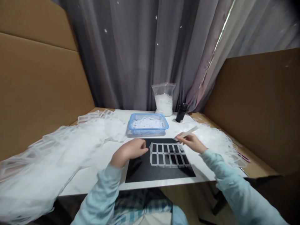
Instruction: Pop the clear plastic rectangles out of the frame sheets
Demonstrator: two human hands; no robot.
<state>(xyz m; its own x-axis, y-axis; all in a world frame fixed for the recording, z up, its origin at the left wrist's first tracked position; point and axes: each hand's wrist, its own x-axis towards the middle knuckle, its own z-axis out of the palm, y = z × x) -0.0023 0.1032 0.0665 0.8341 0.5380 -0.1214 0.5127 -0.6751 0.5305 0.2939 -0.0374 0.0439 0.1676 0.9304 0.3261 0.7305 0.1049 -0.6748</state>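
Over one black mat [164, 175], two hands [130, 150] [191, 142]

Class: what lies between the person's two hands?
Between the left hand and right hand, the head view shows a white lattice frame on a black mat.

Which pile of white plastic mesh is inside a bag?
The one in the clear zip bag at the back, beside the black bottle. The others are in the blue basket or the loose left heap and right heap.

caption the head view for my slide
Right hand holds a white strip near a white grid on a black mat; left hand beside it
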